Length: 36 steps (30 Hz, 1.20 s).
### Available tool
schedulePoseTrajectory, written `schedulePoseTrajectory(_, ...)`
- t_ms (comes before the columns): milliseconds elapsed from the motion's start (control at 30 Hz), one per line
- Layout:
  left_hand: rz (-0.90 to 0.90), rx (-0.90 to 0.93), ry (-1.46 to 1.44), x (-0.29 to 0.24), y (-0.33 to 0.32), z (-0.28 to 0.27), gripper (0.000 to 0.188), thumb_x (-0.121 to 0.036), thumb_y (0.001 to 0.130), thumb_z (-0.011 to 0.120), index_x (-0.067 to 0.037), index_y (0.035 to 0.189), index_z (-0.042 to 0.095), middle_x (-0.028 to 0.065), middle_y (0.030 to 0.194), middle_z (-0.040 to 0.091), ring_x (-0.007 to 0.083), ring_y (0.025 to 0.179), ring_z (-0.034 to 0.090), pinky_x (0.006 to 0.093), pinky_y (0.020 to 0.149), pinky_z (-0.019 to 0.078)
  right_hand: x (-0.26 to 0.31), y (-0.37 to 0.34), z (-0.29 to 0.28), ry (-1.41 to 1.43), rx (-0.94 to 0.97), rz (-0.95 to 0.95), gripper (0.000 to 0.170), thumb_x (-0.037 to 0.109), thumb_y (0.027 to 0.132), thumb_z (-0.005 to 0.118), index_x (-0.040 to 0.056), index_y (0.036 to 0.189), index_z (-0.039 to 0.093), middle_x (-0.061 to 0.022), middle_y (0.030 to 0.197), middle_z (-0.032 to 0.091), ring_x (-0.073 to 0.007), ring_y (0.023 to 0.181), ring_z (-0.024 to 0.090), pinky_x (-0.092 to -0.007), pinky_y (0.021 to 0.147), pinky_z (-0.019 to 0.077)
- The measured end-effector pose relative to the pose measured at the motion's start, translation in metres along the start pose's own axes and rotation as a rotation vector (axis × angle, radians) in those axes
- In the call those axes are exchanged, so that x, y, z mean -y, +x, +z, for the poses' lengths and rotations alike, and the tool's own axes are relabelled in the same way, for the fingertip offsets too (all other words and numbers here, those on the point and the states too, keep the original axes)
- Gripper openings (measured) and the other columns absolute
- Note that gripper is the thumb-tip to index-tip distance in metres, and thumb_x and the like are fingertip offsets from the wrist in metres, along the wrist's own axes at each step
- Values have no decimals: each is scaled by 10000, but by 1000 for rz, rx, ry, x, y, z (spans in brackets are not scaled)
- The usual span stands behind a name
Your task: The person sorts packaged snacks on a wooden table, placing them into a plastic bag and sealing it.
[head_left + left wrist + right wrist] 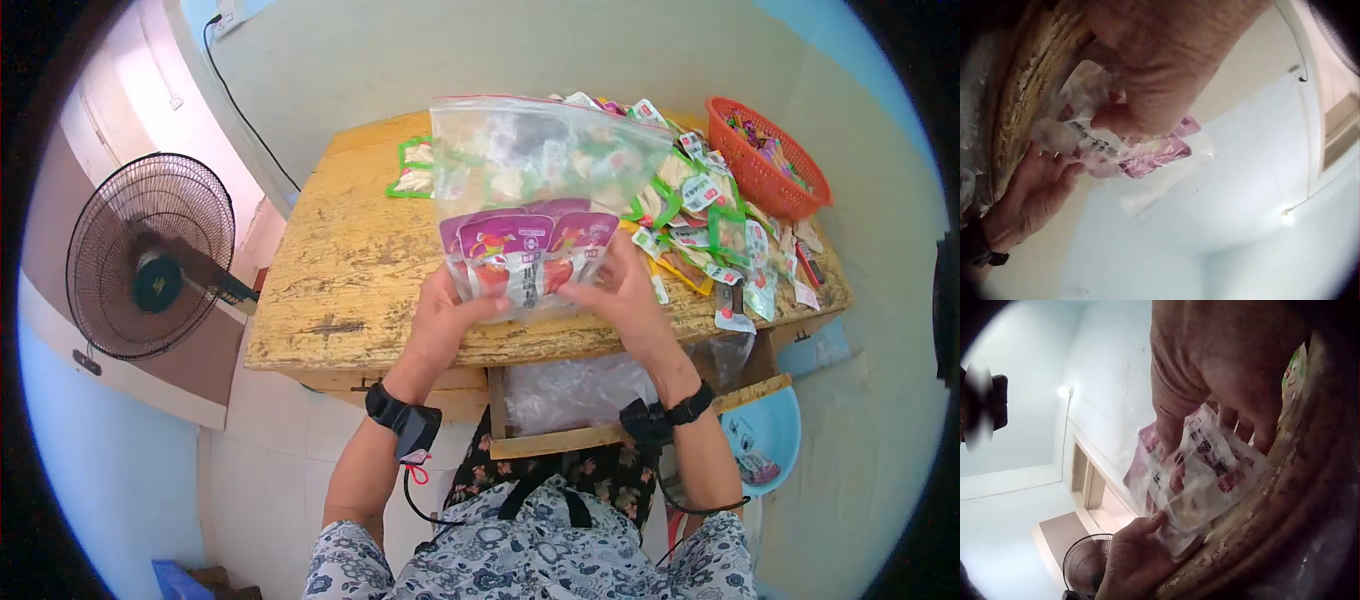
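Note:
A large clear zip bag (550,150) stands upright above the table's front edge, with purple-topped packets (530,240) in its lower part. The left hand (445,315) grips its lower left corner, thumb on the front. At the lower right, the right hand (630,300) holds it the same way. In the left wrist view the left hand (1154,69) covers part of the packets (1154,153). The right wrist view has the right hand (1222,369) on the bag's plastic (1210,462), fingers partly behind it.
Many small packets (700,190) are heaped on the table's right side, by a red basket (820,190) of wrapped pieces. Two green-edged packets (414,182) lie behind the bag at left. An open drawer (560,442) holds clear plastic. A blue basin (790,440) and a fan (150,255) flank the table.

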<state>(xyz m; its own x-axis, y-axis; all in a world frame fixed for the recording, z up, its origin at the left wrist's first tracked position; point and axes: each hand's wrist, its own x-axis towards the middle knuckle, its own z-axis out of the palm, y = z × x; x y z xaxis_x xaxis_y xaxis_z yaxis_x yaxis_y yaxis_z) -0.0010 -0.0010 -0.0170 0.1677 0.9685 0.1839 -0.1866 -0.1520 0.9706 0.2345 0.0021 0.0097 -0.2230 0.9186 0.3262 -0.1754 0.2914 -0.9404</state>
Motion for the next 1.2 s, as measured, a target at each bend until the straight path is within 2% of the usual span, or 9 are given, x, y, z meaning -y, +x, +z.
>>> schedulePoseTrajectory(333, -178, 304, -16, -15, 8, -29, 493, 30, 692, 777, -29, 1170, 671, 33, 1096, 722, 131, 971, 661, 299, 887, 508, -13, 5, -19, -238, 215, 12, 797, 132, 741, 868, 19, 1405, 443, -96, 1350, 575, -228, 1256, 554, -389, 1080, 435)
schedulePoseTrajectory(433, -230, 375, -78, -13, 2, -27, 508, 33, 673, 795, -24, 1168, 691, 40, 1080, 727, 140, 963, 657, 305, 886, 507, 1, 7, -22, -190, 440, 131, 898, 69, 728, 881, 44, 1469, 375, -83, 1426, 508, -215, 1305, 508, -412, 1132, 386)
schedulePoseTrajectory(533, -237, 458, 8, -11, 3, -34, 553, 48, 667, 806, -24, 1203, 687, 53, 1077, 730, 168, 986, 661, 316, 906, 511, 7, 11, -21, -164, 570, 141, 898, 89, 690, 908, 41, 1449, 430, -76, 1388, 546, -214, 1293, 516, -407, 1125, 394)
schedulePoseTrajectory(700, -246, 392, 16, -19, 0, -28, 636, 66, 650, 831, -6, 1256, 651, 68, 1157, 709, 194, 1041, 655, 329, 935, 514, 16, 15, -26, -395, 515, 231, 836, 212, 709, 905, 26, 1415, 498, -100, 1356, 594, -225, 1276, 538, -389, 1112, 397)
schedulePoseTrajectory(833, -106, 407, 39, -14, 1, -34, 642, 42, 654, 856, -11, 1259, 648, 63, 1196, 695, 191, 1059, 651, 333, 946, 514, 10, 10, -26, -595, 383, -104, 755, 261, 736, 893, 16, 1366, 556, -105, 1308, 632, -200, 1224, 572, -360, 1074, 429)
schedulePoseTrajectory(967, -49, 464, 319, -19, 7, -39, 583, 17, 680, 853, -31, 1230, 666, 48, 1177, 700, 185, 1057, 649, 330, 953, 513, 13, 6, -17, -261, 342, 58, 706, 258, 752, 881, 13, 1340, 577, -99, 1307, 632, -194, 1201, 587, -354, 1045, 453)
schedulePoseTrajectory(1067, -93, 470, 552, -43, 15, -32, 521, 11, 706, 833, -40, 1202, 682, 47, 1133, 713, 180, 1047, 649, 323, 960, 510, 5, 5, -18, -298, 180, 207, 643, 221, 775, 861, 17, 1324, 594, -86, 1286, 641, -186, 1177, 591, -342, 1017, 469)
schedulePoseTrajectory(1133, -92, 417, 343, -44, 16, -29, 489, 22, 715, 810, -41, 1185, 691, 56, 1097, 721, 186, 1042, 654, 324, 964, 508, 11, 1, -16, -357, 57, 260, 569, 156, 806, 828, 25, 1315, 609, -68, 1246, 656, -161, 1134, 598, -317, 970, 495)
schedulePoseTrajectory(1200, -138, 290, 164, -40, 14, -29, 461, 44, 719, 781, -31, 1166, 696, 61, 1059, 725, 195, 1046, 660, 329, 967, 507, 4, -1, -25, -433, 31, 124, 601, 207, 790, 848, 20, 1304, 600, -80, 1236, 651, -192, 1141, 601, -346, 1004, 476)
